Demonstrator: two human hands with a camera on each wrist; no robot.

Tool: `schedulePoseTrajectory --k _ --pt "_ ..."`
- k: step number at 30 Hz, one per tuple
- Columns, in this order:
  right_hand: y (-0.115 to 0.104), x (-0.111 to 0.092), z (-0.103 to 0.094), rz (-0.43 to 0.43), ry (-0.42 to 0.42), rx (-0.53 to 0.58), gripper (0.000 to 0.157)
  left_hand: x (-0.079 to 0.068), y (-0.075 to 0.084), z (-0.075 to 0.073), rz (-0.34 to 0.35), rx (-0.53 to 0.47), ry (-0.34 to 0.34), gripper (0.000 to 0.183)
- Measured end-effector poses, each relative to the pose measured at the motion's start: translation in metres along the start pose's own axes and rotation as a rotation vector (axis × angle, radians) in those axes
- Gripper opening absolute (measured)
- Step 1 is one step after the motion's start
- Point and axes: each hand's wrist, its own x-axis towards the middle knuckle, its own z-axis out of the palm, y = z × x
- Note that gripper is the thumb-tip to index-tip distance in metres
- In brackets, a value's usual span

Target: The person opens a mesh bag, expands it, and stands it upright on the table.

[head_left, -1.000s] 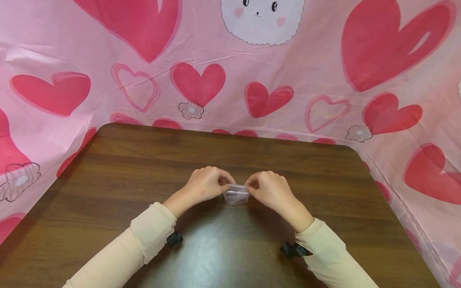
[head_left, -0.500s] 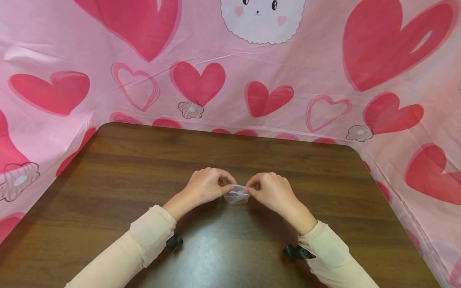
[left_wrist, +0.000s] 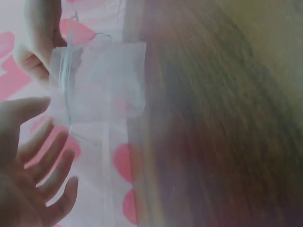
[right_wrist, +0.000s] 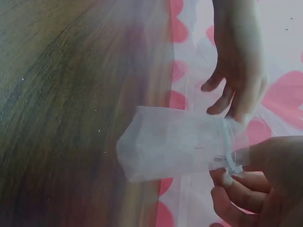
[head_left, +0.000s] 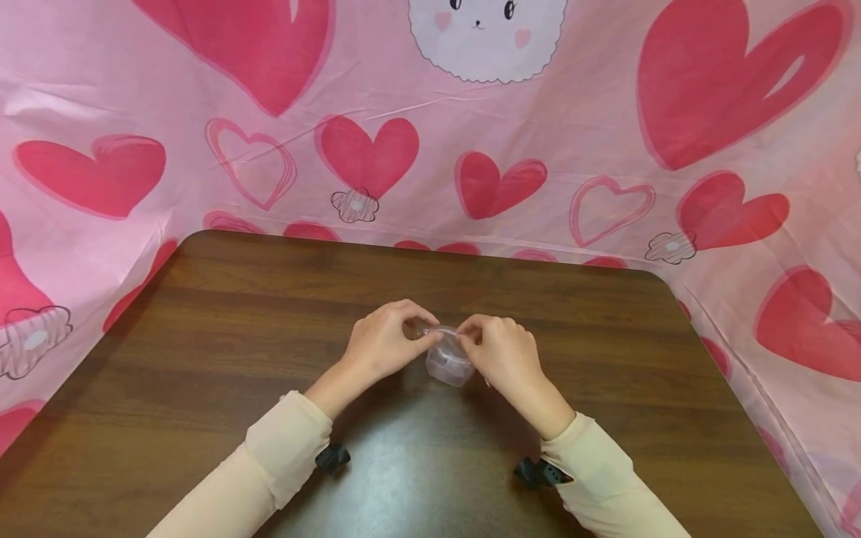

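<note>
A small sheer white organza drawstring bag (head_left: pixel 451 365) hangs between both hands over the middle of the table, its gathered top upward in the head view. My left hand (head_left: pixel 385 340) pinches its upper left edge with thumb and index finger. At the upper right edge, my right hand (head_left: pixel 504 351) grips the bag between thumb and curled fingers. In the left wrist view, a pale drawstring (left_wrist: pixel 66 90) runs along the bag's mouth and trails past its corners. The right wrist view shows the bag (right_wrist: pixel 170 142) as thin and see-through, with right-hand fingers (right_wrist: pixel 246 191) at the cord.
A brown wood-grain table (head_left: pixel 269 299) with rounded far corners lies below the hands. Pink cloth (head_left: pixel 430 164) printed with red hearts rises behind it and along both sides. Black wrist straps (head_left: pixel 538 472) sit by the cream sleeves (head_left: pixel 282 441).
Both hands have risen slightly away from me, lifting the bag's top edge. The bag now shows taller and lower-hanging, where before it looked short and folded. The right forearm has moved a little inward.
</note>
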Motion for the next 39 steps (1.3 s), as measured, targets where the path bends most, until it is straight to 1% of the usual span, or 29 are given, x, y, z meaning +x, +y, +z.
schedulePoseTrajectory --k 2,3,5,7,9,11,14,17,23,25,28,29,32,34,39 --pt "0.0 -0.001 0.0 0.029 0.023 0.012 0.005 -0.003 0.001 -0.001 -0.038 -0.008 0.056 0.019" --pt "0.0 -0.001 0.0 0.04 0.03 0.015 0.006 -0.004 0.001 -0.002 -0.06 -0.007 0.073 0.02" --pt "-0.001 -0.002 0.001 0.054 0.037 0.019 0.009 -0.006 0.002 -0.003 -0.11 -0.003 0.069 0.023" --pt "-0.002 -0.002 0.002 0.062 0.031 0.03 0.011 -0.007 0.003 -0.002 -0.154 0.021 0.023 0.03" --pt "-0.005 -0.003 0.003 0.063 0.023 0.042 0.013 -0.007 0.004 -0.001 -0.192 0.053 -0.043 0.039" --pt "-0.008 -0.005 0.003 0.06 0.015 0.055 0.014 -0.006 0.006 0.0 -0.217 0.09 -0.1 0.047" --pt "-0.013 -0.006 0.004 0.049 0.005 0.065 0.015 -0.006 0.008 0.002 -0.236 0.135 -0.131 0.05" --pt "-0.015 -0.006 0.006 0.047 0.004 0.053 0.016 -0.005 0.01 0.004 -0.231 0.173 -0.13 0.041" --pt "-0.014 -0.004 0.009 0.069 0.014 0.021 0.015 -0.003 0.014 0.005 -0.18 0.214 -0.127 0.021" --pt "-0.014 -0.003 0.01 0.076 0.013 0.01 0.014 -0.002 0.014 0.006 -0.17 0.227 -0.114 0.022" --pt "-0.013 -0.001 0.012 0.078 0.02 -0.017 0.012 0.0 0.014 0.006 -0.16 0.247 -0.103 0.034" --pt "-0.012 -0.001 0.013 0.08 0.026 -0.029 0.01 0.0 0.015 0.005 -0.157 0.251 -0.101 0.034" --pt "-0.01 0.0 0.013 0.084 0.041 -0.057 0.006 -0.001 0.015 0.003 -0.154 0.256 -0.109 0.025" --pt "-0.007 0.001 0.011 0.085 0.042 -0.064 0.006 -0.001 0.014 0.001 -0.158 0.256 -0.114 0.013" --pt "-0.003 0.0 0.007 0.086 0.019 -0.052 0.006 -0.001 0.012 -0.004 -0.179 0.257 -0.124 0.007"
